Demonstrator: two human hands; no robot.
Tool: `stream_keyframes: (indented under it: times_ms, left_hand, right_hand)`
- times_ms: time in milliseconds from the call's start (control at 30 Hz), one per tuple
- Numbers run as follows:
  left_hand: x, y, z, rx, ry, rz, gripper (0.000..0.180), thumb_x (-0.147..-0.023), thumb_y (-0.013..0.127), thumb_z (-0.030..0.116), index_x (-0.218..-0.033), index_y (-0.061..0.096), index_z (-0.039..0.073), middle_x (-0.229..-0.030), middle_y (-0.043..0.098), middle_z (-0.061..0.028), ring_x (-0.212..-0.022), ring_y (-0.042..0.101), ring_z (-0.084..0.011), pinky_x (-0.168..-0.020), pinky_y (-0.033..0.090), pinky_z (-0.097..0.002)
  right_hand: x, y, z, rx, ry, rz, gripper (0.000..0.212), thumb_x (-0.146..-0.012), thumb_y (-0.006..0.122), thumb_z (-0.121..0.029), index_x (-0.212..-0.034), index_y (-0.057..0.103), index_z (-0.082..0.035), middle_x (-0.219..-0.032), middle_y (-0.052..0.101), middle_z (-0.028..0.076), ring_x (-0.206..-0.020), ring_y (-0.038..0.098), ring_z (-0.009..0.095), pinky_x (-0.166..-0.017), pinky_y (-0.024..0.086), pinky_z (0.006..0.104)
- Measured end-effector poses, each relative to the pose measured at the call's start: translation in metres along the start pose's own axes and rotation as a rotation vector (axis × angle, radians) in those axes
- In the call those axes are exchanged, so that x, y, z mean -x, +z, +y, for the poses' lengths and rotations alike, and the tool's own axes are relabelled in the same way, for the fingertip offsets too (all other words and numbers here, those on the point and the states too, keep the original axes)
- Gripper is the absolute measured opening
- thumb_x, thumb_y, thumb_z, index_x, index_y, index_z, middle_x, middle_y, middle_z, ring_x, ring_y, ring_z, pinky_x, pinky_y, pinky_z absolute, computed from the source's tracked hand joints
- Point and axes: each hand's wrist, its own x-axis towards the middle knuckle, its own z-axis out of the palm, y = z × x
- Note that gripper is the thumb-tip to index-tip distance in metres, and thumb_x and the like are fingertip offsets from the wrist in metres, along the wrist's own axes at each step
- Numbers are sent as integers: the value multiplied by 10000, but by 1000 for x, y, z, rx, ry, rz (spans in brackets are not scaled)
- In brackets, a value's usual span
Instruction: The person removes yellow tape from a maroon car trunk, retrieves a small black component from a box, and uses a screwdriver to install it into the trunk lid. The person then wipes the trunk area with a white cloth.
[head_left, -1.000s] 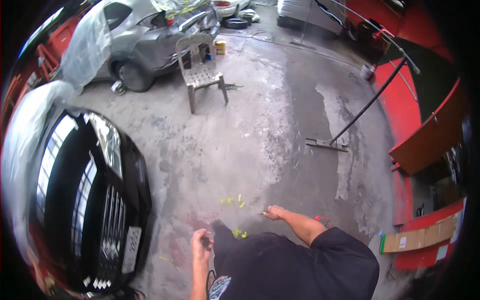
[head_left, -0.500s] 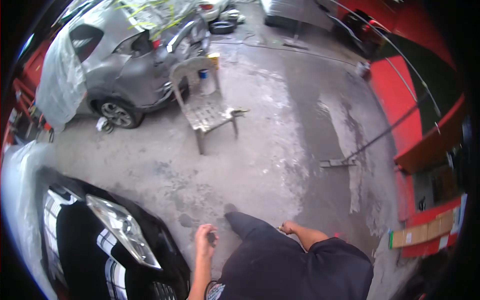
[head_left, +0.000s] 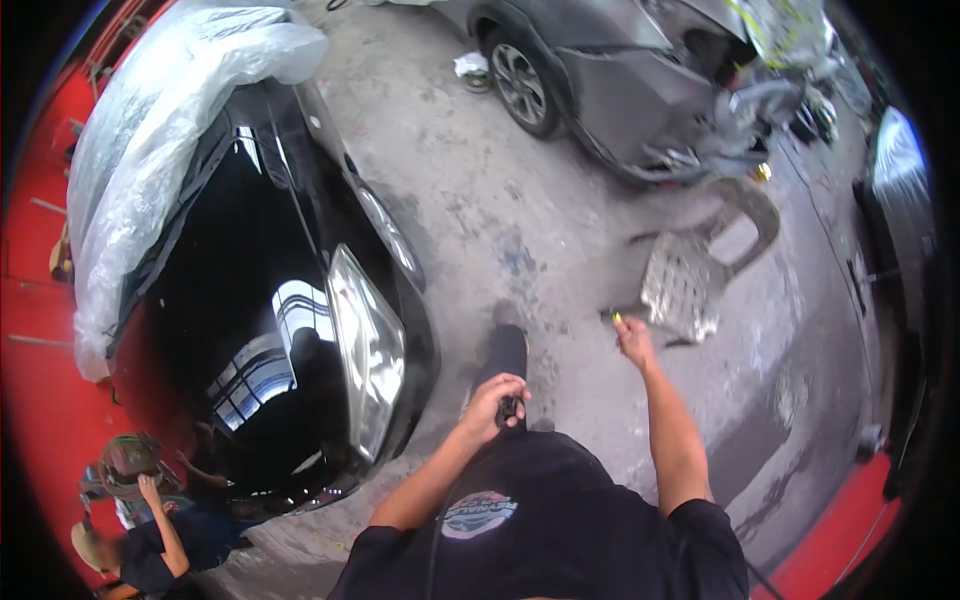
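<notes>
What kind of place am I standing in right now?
Most likely a car body repair shop: a black car partly under a plastic sheet, a grey car with its damaged end stripped and masked, and a stained concrete floor.

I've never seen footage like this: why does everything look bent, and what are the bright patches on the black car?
Head view: the fisheye lens bows straight edges toward the dark round rim; the glossy black car bonnet mirrors bright windows; the grey plastic chair looks motion-smeared.
</notes>
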Motion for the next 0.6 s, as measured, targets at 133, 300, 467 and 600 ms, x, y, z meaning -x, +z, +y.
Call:
stream_keyframes:
  times_ms: [133,300,467,600]
  left_hand:
    - [-71,10,102,31,4,-50,154,-927,585,155,-1025,579,36,-868,644,-110,-601,621,-178,-422,445,-263]
    - [-131,22,291,25,171,-47,143,-944,577,174,-1046,578,72,-901,630,-85,-645,615,-198,-472,421,-270]
    - [-208,2,424,53,243,-14,177,-953,574,187,-1074,571,57,-906,639,-108,-623,628,-193,-440,440,-266]
    - [-284,0,523,53,206,27,185,-963,566,191,-1077,564,46,-887,635,-116,-610,631,-188,-427,442,-252]
  right_hand:
    - [-48,19,20,279,56,-246,442,-980,532,-377,-767,664,-13,-604,633,97,-536,611,189,-519,492,374]
    - [-81,-2,-11,372,277,-444,421,-904,605,-389,-838,714,12,-635,682,146,-524,655,219,-548,530,370]
    - [-241,-20,19,-208,448,-267,273,-914,628,-231,-840,688,24,-583,625,111,-463,606,185,-397,469,331]
    - [-399,28,-118,120,348,-277,244,-913,623,-227,-870,671,8,-576,615,112,-437,588,190,-398,468,339]
